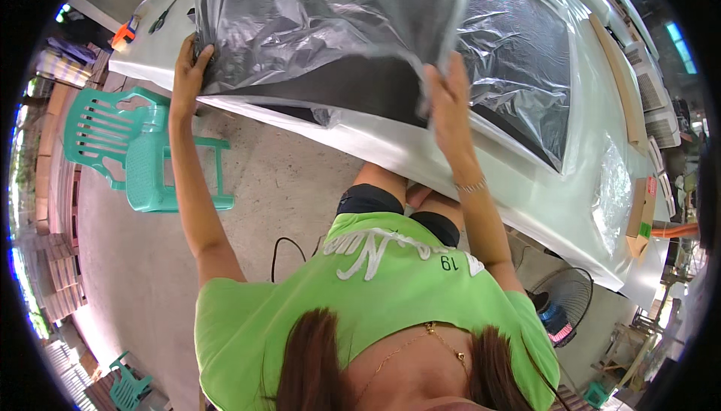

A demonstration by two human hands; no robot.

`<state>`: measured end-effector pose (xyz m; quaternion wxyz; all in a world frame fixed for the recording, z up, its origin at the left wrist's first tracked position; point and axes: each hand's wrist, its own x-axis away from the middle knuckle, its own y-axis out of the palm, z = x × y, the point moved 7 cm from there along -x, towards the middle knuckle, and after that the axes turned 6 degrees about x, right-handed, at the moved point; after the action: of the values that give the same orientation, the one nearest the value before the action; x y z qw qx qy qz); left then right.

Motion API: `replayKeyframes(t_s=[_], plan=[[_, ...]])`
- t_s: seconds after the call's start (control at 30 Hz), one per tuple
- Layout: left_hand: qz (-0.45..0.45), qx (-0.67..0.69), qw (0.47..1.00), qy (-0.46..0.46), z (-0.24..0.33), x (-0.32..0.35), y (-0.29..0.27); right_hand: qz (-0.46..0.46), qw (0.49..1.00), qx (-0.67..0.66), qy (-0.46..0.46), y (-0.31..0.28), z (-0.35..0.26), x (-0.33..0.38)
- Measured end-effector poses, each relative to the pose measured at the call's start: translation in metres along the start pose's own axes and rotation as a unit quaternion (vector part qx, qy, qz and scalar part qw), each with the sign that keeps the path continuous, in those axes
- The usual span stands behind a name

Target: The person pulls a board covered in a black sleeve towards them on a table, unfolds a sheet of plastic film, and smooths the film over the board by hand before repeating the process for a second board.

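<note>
A dark, flat panel (360, 84) in a loose clear plastic sleeve (300, 17) is tilted up over the near edge of a white-covered table. My left hand (191, 77) is closed on its left edge, thumb on the plastic. At its right edge is my right hand (449, 103), slightly blurred, with the sleeve's edge between thumb and fingers. The plastic bunches and creases across the panel, whose lower part shows bare and black. To the right, a second dark panel (518, 58) under wrinkled clear plastic lies on the table.
Scissors (167, 15) and an orange tape dispenser (125, 34) lie at the table's (518, 193) far left. A green plastic chair (150, 152) stands left of me. On the right are a small cardboard box (642, 216), crumpled clear plastic (612, 186) and, lower down, a fan (563, 306).
</note>
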<state>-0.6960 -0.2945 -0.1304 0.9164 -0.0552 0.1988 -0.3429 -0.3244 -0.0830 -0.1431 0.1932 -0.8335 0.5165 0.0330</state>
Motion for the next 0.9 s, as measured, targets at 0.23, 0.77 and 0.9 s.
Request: replayKeyframes(t_s=[0.23,0.77,0.9], plan=[[-0.097,-0.116,0.984,-0.096,-0.104,-0.074,-0.077,-0.099,0.988,-0.117,-0.014,0.126,0.033,-0.022],[-0.069,-0.240,0.968,-0.018,-0.172,-0.081,-0.100,-0.172,0.975,0.107,0.086,0.143,0.037,0.005],[-0.012,-0.368,0.929,0.033,-0.157,-0.065,-0.097,-0.187,0.964,0.184,0.037,0.134,0.017,0.010]])
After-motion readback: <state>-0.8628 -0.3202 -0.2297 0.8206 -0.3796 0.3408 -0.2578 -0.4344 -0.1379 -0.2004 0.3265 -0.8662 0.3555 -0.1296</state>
